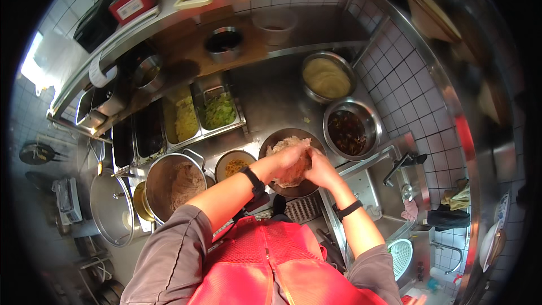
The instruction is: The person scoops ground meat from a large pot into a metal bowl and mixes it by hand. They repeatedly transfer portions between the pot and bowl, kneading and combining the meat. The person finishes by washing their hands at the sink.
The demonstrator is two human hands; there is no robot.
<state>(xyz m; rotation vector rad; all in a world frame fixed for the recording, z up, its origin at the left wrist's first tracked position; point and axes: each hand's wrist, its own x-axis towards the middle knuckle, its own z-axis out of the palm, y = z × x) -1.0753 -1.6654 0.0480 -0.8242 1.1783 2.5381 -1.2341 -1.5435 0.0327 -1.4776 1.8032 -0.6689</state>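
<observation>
A wide dark bowl (268,144) stands before me on the steel counter, holding a mass of pale, crumbly food (288,143) with a reddish-orange lower part. Reaching in from the left, my left hand (290,159) grips the mass. My right hand (318,168) cups its right side, with the fingers partly hidden. The two hands nearly meet over the bowl, so the food between them is partly covered. Just left of the bowl sits a smaller bowl (221,165) of orange shredded food. Further left is a large steel pot (156,178) with pale brownish food inside.
Steel pans of chopped green vegetable (219,111) and yellowish chopped food (186,118) stand back left. At back right are steel bowls of pale rounds (326,77) and dark liquid (347,133). A sink (381,190) adjoins on the right. A glass lid (111,209) stands left.
</observation>
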